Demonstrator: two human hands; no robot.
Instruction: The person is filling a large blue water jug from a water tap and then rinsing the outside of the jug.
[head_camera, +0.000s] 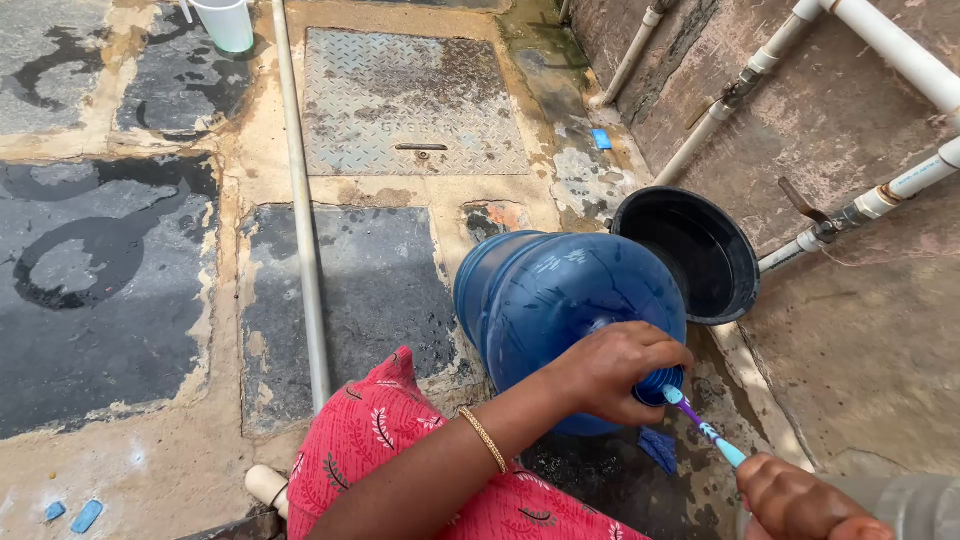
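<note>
Gripping the tilted blue jug's (560, 300) neck, left hand (615, 368); black tub (735, 265) behind.

Black bucket (720, 300) under white pipes (880, 200), metal hatch (412, 100), white cup (228, 24)

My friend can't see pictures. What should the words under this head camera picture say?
A person's left hand grips the neck of a big blue water jug lying on its side, while the right hand pokes a toothbrush into its mouth. A black bucket sits behind the jug beside white wall pipes, on wet, patchy concrete ground.
</note>
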